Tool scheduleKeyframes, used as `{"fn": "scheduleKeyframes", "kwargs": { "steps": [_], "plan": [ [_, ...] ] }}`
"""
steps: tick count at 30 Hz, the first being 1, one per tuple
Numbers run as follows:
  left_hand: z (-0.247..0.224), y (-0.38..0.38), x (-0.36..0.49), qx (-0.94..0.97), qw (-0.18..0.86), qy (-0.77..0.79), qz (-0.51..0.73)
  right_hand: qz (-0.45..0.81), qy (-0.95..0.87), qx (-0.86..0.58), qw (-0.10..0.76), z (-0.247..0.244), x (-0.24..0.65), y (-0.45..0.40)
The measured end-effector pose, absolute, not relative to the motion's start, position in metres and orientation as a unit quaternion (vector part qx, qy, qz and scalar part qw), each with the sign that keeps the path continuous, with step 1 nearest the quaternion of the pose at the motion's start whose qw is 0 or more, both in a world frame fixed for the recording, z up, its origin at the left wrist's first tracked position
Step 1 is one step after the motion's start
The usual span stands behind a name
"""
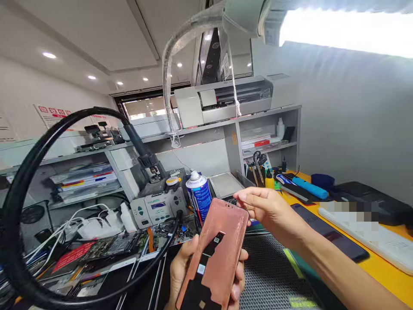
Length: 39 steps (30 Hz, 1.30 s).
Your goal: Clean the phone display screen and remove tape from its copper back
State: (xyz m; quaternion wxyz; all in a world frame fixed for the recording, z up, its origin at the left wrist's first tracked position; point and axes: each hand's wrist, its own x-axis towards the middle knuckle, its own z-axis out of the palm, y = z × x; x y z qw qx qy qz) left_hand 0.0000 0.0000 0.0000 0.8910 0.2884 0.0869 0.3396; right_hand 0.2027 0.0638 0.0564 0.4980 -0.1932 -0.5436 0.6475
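A phone display panel (222, 232) shows its copper-coloured back, with black film and small white labels down its middle and lower part. My left hand (183, 265) is wrapped round its lower half, thumb on one side and fingertips on the other, holding it tilted above a grey textured mat (267, 275). At the panel's upper right corner is my right hand (261, 206), its thumb and forefinger pinched together just by the top edge. Whatever those fingertips hold, if anything, is too small to make out. The other right fingers curl behind the corner.
A black hose (29, 142) loops across the left side, in front of a soldering station (159, 209). Behind the panel stands a blue spray can (198, 193). A dark phone (329, 232) and a white box (364, 237) lie on the right. Circuit boards (109, 247) crowd the left.
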Motion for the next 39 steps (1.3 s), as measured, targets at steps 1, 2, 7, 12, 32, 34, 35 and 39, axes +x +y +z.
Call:
{"fn": "scheduleKeyframes", "kwargs": {
  "steps": [1,2,7,12,32,34,35,39],
  "plan": [
    [-0.001,0.001,-0.001,0.288,0.891,0.082,0.341,0.649,-0.546,-0.190,0.494,0.057,0.203,0.062],
    [-0.002,0.001,-0.001,0.286,0.892,0.078,0.341,0.650,-0.550,-0.187,0.490,0.057,0.204,0.061],
    [-0.007,0.002,-0.004,0.252,0.908,0.077,0.324,0.642,-0.578,-0.174,0.473,0.059,0.203,0.054],
    [-0.011,0.002,-0.003,0.275,0.897,0.055,0.341,0.625,-0.588,-0.171,0.485,0.057,0.200,0.051],
    [-0.009,0.003,0.004,0.312,0.873,0.005,0.375,0.585,-0.609,-0.188,0.501,0.056,0.201,0.051],
    [-0.007,0.002,0.005,0.302,0.871,0.013,0.386,0.586,-0.613,-0.188,0.496,0.056,0.201,0.052],
    [-0.006,0.001,0.006,0.295,0.868,0.020,0.399,0.585,-0.614,-0.189,0.494,0.056,0.200,0.052],
    [-0.001,-0.005,0.009,0.303,0.845,0.056,0.436,0.576,-0.617,-0.204,0.497,0.056,0.199,0.053]
  ]
}}
